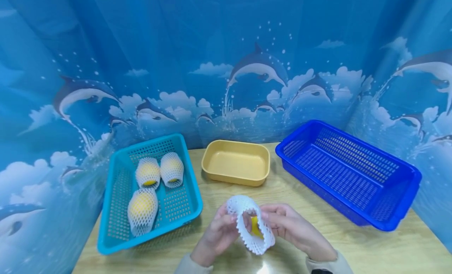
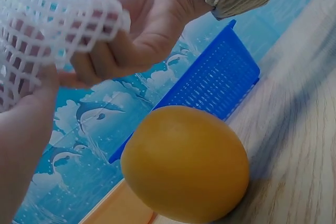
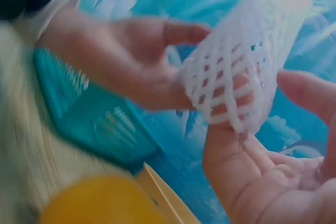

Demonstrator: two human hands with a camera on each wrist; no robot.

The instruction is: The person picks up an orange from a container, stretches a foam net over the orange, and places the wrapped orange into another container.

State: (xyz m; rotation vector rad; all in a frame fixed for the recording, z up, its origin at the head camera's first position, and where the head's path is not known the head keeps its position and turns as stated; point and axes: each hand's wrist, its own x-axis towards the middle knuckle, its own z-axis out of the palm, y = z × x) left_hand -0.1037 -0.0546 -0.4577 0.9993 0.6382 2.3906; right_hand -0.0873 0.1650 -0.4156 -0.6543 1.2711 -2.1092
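A white foam fruit net (image 1: 241, 203) is stretched into a ring between my two hands, its mouth spread wide in the head view. The left hand (image 1: 221, 230) pinches one side of its rim with thumb and fingers. On the opposite side, the right hand (image 1: 291, 229) grips the rim. A smooth, round yellow-orange fruit (image 2: 185, 163) sits bare on the table below the hands; only a yellow patch of it shows through the net in the head view. In the right wrist view, the net (image 3: 226, 77) hides some fingertips.
At left, a teal basket (image 1: 192, 189) holds several yellow fruits in white foam nets (image 1: 143, 209). A yellow plastic tray (image 1: 236, 164) stands at the back middle of the wooden table (image 1: 229, 191). A blue basket (image 1: 347, 179) is at right. A dolphin-print curtain (image 1: 219, 70) hangs behind.
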